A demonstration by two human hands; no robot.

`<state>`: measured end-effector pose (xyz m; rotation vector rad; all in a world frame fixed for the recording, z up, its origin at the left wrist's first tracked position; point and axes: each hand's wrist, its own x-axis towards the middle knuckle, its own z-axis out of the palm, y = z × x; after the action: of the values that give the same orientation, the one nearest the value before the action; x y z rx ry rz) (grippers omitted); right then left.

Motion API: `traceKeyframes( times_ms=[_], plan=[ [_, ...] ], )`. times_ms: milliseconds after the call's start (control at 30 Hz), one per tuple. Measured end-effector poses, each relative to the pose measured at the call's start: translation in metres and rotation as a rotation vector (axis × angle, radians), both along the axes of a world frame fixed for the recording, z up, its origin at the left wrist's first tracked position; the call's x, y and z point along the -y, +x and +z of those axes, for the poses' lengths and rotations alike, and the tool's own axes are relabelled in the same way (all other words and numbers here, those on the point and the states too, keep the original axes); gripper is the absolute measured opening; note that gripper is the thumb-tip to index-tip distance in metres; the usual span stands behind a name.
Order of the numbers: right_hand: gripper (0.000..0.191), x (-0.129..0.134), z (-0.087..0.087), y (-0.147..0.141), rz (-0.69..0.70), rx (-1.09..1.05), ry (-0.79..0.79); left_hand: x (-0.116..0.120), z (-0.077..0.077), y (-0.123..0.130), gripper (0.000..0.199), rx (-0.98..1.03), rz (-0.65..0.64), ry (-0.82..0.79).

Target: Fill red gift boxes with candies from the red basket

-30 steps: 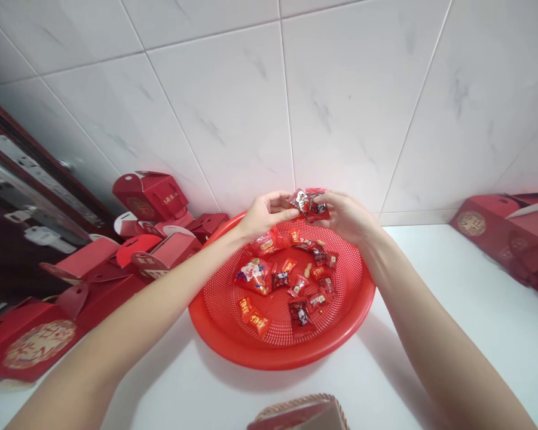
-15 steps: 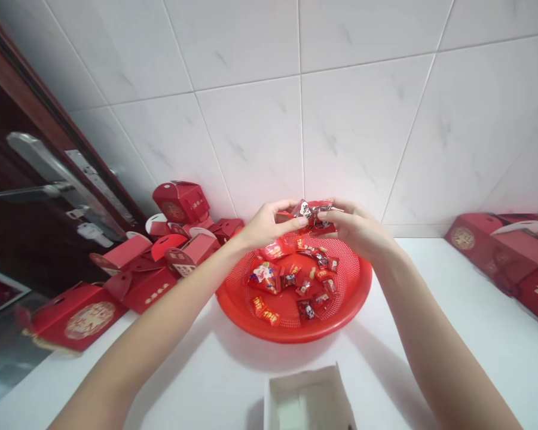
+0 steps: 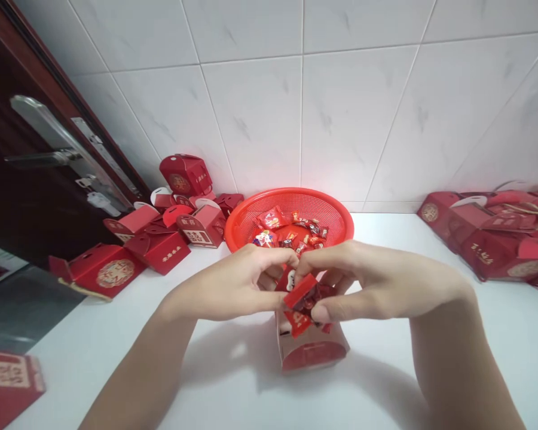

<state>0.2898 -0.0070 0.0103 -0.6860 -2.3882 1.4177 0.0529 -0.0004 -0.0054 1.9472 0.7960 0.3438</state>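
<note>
Wrapped red candies point(image 3: 302, 307) are bunched between both hands, just above an open small box point(image 3: 314, 356) with a red flap facing me. My left hand point(image 3: 246, 280) grips the bunch from the left, thumb and fingers curled round it. From the right, my right hand point(image 3: 358, 280) holds the same candies, its thumb in front. Behind the hands stands a round red plastic basket point(image 3: 296, 196) with more wrapped candies point(image 3: 273, 218) inside. The hands hide the basket's front and part of the box.
Several red gift boxes point(image 3: 156, 248) are grouped at the left by a dark door point(image 3: 36, 179). More red boxes point(image 3: 493, 233) lie at the right against the tiled wall point(image 3: 358, 107). Another box point(image 3: 9, 382) sits at the lower left edge.
Both hands have come down and nearer, from over the basket to over the box, with candies in them. The view has shifted, showing more of the box.
</note>
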Motion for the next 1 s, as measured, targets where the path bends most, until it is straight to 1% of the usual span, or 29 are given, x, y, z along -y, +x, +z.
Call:
traceKeyframes(
  times_ms=[133, 300, 367, 500, 567, 700, 900, 1000],
  plan=[
    [0.019, 0.0, -0.007, -0.004, 0.035, 0.046, 0.053, 0.004, -0.003, -0.003, 0.018, -0.053, -0.025, 0.083],
    [0.023, -0.002, -0.009, -0.005, 0.04, 0.102, 0.053, 0.001, 0.001, -0.01, 0.02, -0.094, -0.032, 0.165],
    [0.024, -0.001, -0.01, -0.006, 0.026, 0.124, 0.056, -0.003, 0.003, -0.016, 0.025, -0.068, 0.045, 0.208],
    [0.022, 0.001, -0.012, -0.007, -0.018, 0.175, 0.066, -0.023, 0.001, -0.03, 0.03, 0.024, 0.301, 0.296],
    [0.021, 0.001, -0.012, -0.007, -0.03, 0.193, 0.083, -0.034, -0.004, -0.035, 0.032, 0.041, 0.351, 0.297],
    [0.024, -0.002, -0.012, -0.007, 0.01, 0.213, 0.137, -0.047, -0.012, -0.04, 0.033, 0.0, 0.348, 0.308],
    [0.032, -0.003, -0.011, -0.006, 0.144, 0.248, 0.184, -0.053, -0.019, -0.039, 0.033, -0.056, 0.314, 0.314],
    [0.034, -0.001, -0.009, -0.007, 0.168, 0.272, 0.184, -0.055, -0.02, -0.037, 0.033, -0.083, 0.319, 0.316]
  ],
)
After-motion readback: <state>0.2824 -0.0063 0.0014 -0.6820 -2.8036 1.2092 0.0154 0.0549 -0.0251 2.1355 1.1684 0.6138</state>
